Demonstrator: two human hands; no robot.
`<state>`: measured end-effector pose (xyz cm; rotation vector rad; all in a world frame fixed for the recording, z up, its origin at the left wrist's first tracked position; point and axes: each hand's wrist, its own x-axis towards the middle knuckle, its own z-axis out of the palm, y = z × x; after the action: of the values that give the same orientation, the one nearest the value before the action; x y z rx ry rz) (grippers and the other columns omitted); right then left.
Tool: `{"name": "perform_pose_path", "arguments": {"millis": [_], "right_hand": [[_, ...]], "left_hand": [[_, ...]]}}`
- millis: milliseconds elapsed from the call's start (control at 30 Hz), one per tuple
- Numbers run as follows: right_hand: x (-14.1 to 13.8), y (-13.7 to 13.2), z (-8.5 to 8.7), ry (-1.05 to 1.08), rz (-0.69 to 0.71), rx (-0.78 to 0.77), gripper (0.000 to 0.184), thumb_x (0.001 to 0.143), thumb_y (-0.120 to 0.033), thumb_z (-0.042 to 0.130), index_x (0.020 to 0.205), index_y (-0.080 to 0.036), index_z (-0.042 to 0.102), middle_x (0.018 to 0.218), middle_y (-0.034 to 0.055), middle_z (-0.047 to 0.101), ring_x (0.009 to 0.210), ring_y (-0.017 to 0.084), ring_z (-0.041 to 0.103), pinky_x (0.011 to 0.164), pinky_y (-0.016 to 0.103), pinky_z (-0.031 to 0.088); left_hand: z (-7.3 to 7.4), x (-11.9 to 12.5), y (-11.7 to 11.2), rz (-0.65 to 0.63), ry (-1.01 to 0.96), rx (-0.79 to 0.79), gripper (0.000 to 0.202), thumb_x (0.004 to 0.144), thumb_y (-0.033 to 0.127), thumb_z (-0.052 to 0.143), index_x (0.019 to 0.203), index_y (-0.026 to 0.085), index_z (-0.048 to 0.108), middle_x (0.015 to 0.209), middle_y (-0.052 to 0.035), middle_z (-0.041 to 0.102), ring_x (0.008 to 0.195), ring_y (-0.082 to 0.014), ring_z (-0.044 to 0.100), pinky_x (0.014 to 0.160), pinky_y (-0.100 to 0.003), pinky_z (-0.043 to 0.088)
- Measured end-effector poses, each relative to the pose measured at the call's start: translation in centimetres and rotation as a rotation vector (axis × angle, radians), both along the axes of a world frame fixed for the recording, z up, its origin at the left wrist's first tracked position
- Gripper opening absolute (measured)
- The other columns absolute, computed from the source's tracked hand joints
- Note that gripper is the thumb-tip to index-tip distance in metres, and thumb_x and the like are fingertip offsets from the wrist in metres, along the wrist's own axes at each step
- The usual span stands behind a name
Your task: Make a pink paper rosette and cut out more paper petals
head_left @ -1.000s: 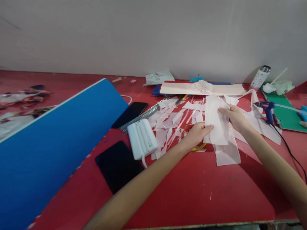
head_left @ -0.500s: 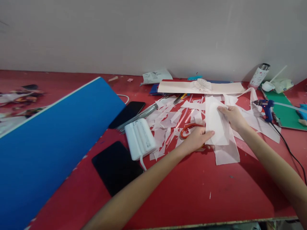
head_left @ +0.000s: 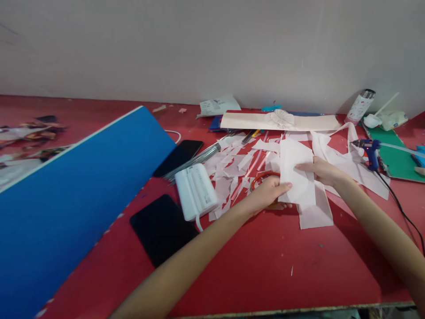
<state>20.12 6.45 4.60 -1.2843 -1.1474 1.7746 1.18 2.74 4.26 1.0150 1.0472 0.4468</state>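
Observation:
Between my two hands is a white piece of paper (head_left: pixel 299 184), held up over the table. My left hand (head_left: pixel 270 192) pinches its lower left edge, thumb in front and fingers behind. On its right edge my right hand (head_left: pixel 322 170) grips it, with the thumb lying across the front. Another white strip (head_left: pixel 315 212) lies on the table below and behind the held piece. Orange-handled scissors (head_left: pixel 262 176) show partly behind my left hand, among many white paper scraps (head_left: pixel 234 168).
A large blue board (head_left: pixel 86 177) leans across the left. Nearby are a white adapter (head_left: pixel 195 190), a black tablet (head_left: pixel 162 230) and a phone (head_left: pixel 179 157). A corded glue gun (head_left: pixel 369 150) lies right, before a bottle (head_left: pixel 360 106). A pleated white flower (head_left: pixel 280 118) rests on a cream strip (head_left: pixel 241 120).
The held paper has shifted slightly left and turned a little. My right hand has moved down and left along its edge; my left hand has moved slightly left, still pinching.

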Motion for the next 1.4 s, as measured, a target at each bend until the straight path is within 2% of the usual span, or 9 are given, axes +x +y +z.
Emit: {"name": "perform_pose_path", "arguments": {"millis": [100,200,367,433,600,900,1033,1200,1400], "right_hand": [[0.0,0.1,-0.4,-0.025,0.002,0.015,0.022,0.065,-0.026,0.077,0.083,-0.017,0.068,0.081,0.0065,0.073,0.070,0.017,0.068,0.060,0.025,0.055],[0.0,0.2,-0.7,-0.030,-0.004,0.024,0.020,0.065,-0.027,0.076,0.080,-0.017,0.067,0.079,0.0051,0.072,0.070,0.016,0.067,0.057,0.023,0.055],[-0.1,0.3,-1.0,0.023,-0.037,0.033,0.027,0.067,-0.025,0.074,0.092,-0.018,0.065,0.088,0.0054,0.072,0.074,0.016,0.067,0.059,0.026,0.057],[-0.2,0.3,-1.1,0.027,-0.047,0.044,0.028,0.068,-0.025,0.074,0.093,-0.017,0.065,0.089,0.0063,0.071,0.073,0.016,0.066,0.056,0.025,0.057],[-0.6,0.3,-1.3,0.027,-0.062,0.101,0.028,0.068,-0.026,0.074,0.094,-0.017,0.065,0.094,0.0071,0.071,0.074,0.015,0.066,0.054,0.021,0.057],[-0.8,0.4,-1.4,0.028,-0.199,0.193,0.028,0.068,-0.022,0.071,0.095,-0.015,0.065,0.093,0.0085,0.072,0.079,0.022,0.068,0.065,0.034,0.061],[-0.7,0.6,-1.4,-0.026,-0.235,0.255,0.023,0.068,-0.025,0.070,0.088,-0.014,0.067,0.086,0.0081,0.073,0.078,0.024,0.069,0.065,0.034,0.060],[-0.3,0.7,-1.0,-0.117,-0.256,0.325,0.022,0.067,-0.028,0.070,0.085,-0.015,0.069,0.091,0.0083,0.073,0.080,0.024,0.069,0.064,0.033,0.058],[0.5,1.0,-0.2,-0.157,-0.306,0.340,0.021,0.066,-0.028,0.070,0.084,-0.016,0.068,0.091,0.0079,0.073,0.083,0.023,0.069,0.067,0.032,0.057]], "left_hand": [[0.2,-0.2,-0.1,-0.009,-0.001,0.040,0.017,0.080,0.033,0.059,0.078,0.016,0.062,0.080,-0.0047,0.068,0.071,-0.0138,0.065,0.064,-0.027,0.055],[0.3,-0.5,-0.1,0.006,0.067,0.083,0.019,0.079,0.035,0.057,0.077,0.016,0.060,0.077,-0.0032,0.066,0.065,-0.0141,0.063,0.062,-0.029,0.055],[-0.1,-1.6,1.3,0.092,0.303,0.541,0.024,0.077,0.036,0.051,0.063,0.016,0.053,0.062,0.0000,0.058,0.059,-0.0142,0.055,0.053,-0.025,0.041],[0.0,-2.1,1.9,0.122,0.328,0.622,0.025,0.078,0.038,0.049,0.069,0.016,0.055,0.066,-0.0008,0.060,0.063,-0.0154,0.055,0.056,-0.025,0.040],[0.5,-2.9,2.7,0.157,0.310,0.647,0.028,0.078,0.039,0.050,0.083,0.014,0.060,0.079,-0.0046,0.064,0.076,-0.0191,0.058,0.065,-0.028,0.043],[0.5,-3.3,3.1,0.190,0.300,0.700,0.025,0.077,0.038,0.052,0.063,0.018,0.046,0.057,0.0052,0.042,0.053,-0.0099,0.040,0.050,-0.024,0.030],[0.3,-3.3,3.3,0.205,0.252,0.640,0.025,0.075,0.040,0.052,0.064,0.019,0.045,0.055,0.0051,0.048,0.051,-0.0105,0.047,0.049,-0.023,0.035],[-0.2,-3.9,3.9,0.091,0.298,0.539,0.030,0.081,0.045,0.043,0.070,0.018,0.051,0.065,-0.0017,0.062,0.052,-0.0135,0.056,0.052,-0.027,0.044],[0.0,-4.3,2.7,-0.237,0.868,0.828,0.034,0.085,0.046,0.042,0.085,0.020,0.064,0.091,-0.0074,0.070,0.083,-0.0233,0.063,0.067,-0.032,0.045]]}}
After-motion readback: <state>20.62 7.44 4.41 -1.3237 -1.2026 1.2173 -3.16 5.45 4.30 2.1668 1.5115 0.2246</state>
